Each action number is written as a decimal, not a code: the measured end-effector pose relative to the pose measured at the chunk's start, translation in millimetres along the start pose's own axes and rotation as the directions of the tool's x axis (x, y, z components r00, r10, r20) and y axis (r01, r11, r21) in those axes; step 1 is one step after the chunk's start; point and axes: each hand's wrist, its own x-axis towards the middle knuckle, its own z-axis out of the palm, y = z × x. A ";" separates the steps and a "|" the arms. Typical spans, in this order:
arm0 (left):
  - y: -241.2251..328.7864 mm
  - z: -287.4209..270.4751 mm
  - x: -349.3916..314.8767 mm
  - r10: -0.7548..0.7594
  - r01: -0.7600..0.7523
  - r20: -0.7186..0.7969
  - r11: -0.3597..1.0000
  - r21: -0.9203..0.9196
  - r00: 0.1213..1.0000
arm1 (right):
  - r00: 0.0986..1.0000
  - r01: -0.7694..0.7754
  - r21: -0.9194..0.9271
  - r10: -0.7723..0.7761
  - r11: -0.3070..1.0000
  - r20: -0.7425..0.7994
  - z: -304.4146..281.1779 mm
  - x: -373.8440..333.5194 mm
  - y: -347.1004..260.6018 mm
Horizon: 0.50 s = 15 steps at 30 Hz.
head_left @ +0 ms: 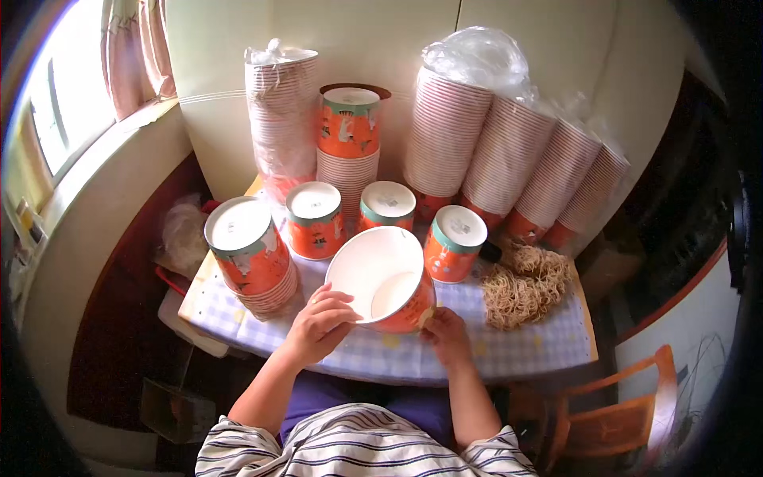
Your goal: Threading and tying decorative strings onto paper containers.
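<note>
A large orange paper bucket (pixel 377 270) is tilted in front of me, its white inside turned toward me. My left hand (pixel 318 326) grips the near left rim, thumb and fingers on either side of the wall. My right hand (pixel 447 338) is closed at the bucket's lower right side. Something small and pale yellow shows at its fingertips; its kind I cannot make out. Upside-down orange buckets stand around: one (pixel 315 219) behind, another (pixel 388 203) beside it, a third (pixel 455 242) to the right. At left, a bucket (pixel 249 238) tops a short nested stack.
Tall nested bucket stacks (pixel 451 131) in clear plastic line the back right; another wrapped stack (pixel 282 119) stands back left. Beige stringy material (pixel 524 290) lies on the right of the checked tablecloth (pixel 445 362). A wooden chair (pixel 612 421) is at the lower right.
</note>
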 end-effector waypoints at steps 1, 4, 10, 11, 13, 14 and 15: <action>-4.5 -8.2 -8.1 0.040 -0.039 -0.053 0.999 0.022 0.998 | 0.999 -0.010 -0.089 0.013 0.996 0.039 9.5 1.3 -3.7; 5.4 -8.4 -23.7 0.080 -0.056 -0.175 0.989 0.139 0.981 | 0.984 -0.006 -0.250 0.050 0.968 0.169 19.2 1.6 -41.9; 0.5 -24.9 -51.3 0.017 0.080 -0.419 0.973 0.214 0.908 | 0.882 0.434 -0.509 -0.236 0.743 0.408 79.9 19.6 -97.2; -5.1 -24.9 -60.9 -0.031 0.146 -0.467 0.966 0.212 0.884 | 0.844 0.526 -0.593 -0.288 0.610 0.453 95.0 24.4 -112.7; -18.1 -22.3 -76.4 -0.131 0.265 -0.542 0.948 0.177 0.830 | 0.670 0.713 -0.699 -0.349 0.056 0.655 137.6 29.3 -153.8; -25.2 -22.1 -82.9 -0.171 0.307 -0.566 0.939 0.153 0.807 | 0.573 0.771 -0.634 -0.376 -0.055 0.729 160.8 36.1 -164.7; -33.1 -19.8 -89.0 -0.177 0.330 -0.581 0.929 0.168 0.794 | 0.470 0.808 -0.564 -0.392 -0.171 0.791 179.8 43.6 -171.6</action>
